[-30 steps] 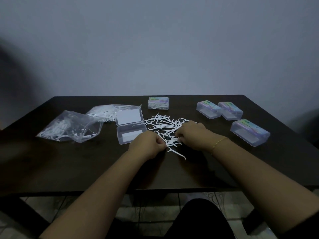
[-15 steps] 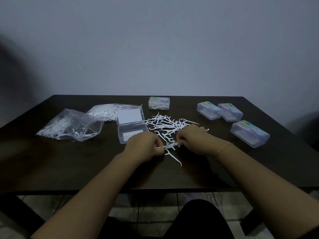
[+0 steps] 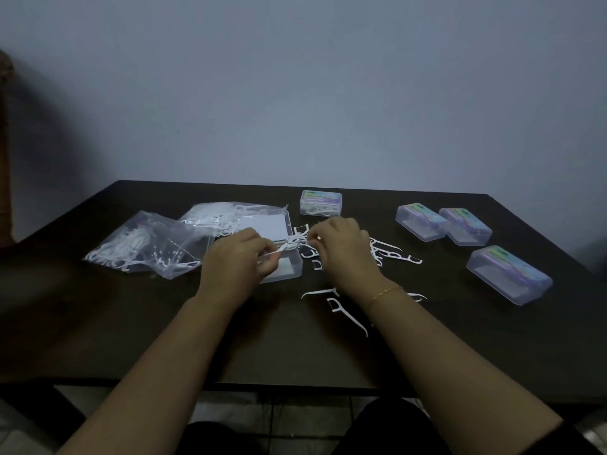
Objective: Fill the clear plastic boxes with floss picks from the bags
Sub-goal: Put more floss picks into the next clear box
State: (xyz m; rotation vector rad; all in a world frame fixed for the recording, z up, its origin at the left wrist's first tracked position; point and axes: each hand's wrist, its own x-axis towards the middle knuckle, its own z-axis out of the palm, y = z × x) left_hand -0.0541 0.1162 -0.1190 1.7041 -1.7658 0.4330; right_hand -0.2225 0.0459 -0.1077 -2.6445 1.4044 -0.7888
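Left hand (image 3: 238, 257) pinches floss picks (image 3: 289, 247) over open box (image 3: 289, 274); right hand (image 3: 341, 244) pinching same bundle.

A dark wooden table (image 3: 131, 339) fills the middle of the scene, its far edge set against a plain pale grey-blue wall (image 3: 295, 93). At the far left edge a brown, rough-looking object (image 3: 5, 142) stands beside the wall, too dim to identify. Below the table's near edge, light floor tiles (image 3: 262, 408) show, with a dark table leg (image 3: 42, 408) at the near left.
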